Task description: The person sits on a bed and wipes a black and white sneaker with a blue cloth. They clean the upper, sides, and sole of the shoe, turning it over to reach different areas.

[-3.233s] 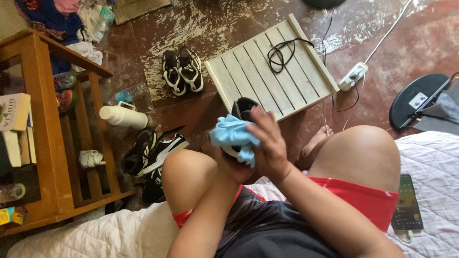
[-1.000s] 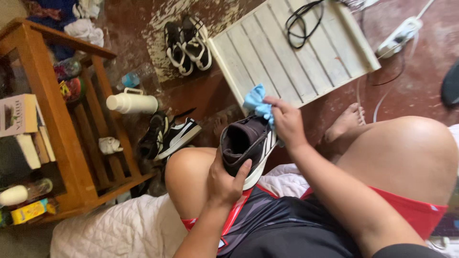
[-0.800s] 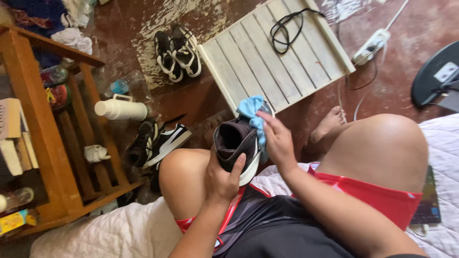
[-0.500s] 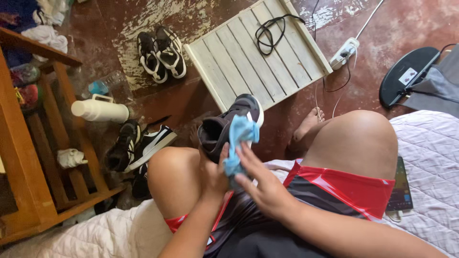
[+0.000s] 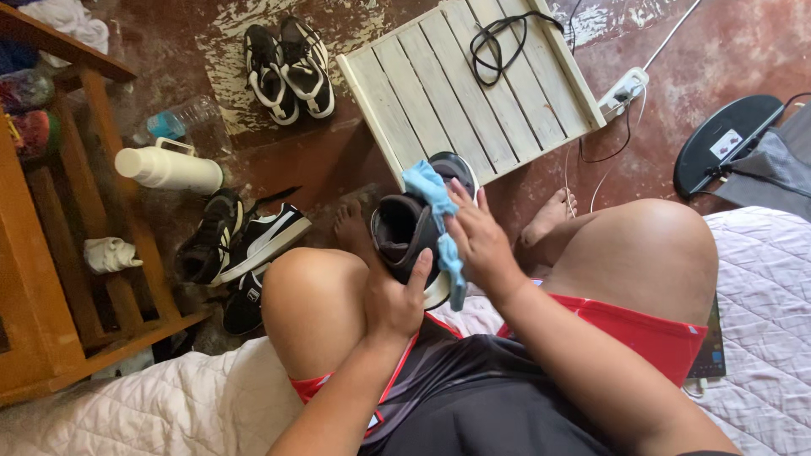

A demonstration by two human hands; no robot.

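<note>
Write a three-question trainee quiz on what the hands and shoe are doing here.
1. True or false: the left hand holds the dark shoe by its heel.
2. The right hand presses what against the shoe? A) brush B) blue cloth C) sponge
3. What lies on the slatted wooden board?

Key: 1 true. 2 B. 3 A coiled black cord.

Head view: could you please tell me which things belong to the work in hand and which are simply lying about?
In hand:
- dark shoe, gripped by the left hand
- blue cloth, pressed on it by the right hand

Lying about:
- slatted board
- black cord
- white flask
- shoes on the floor
- power strip
</note>
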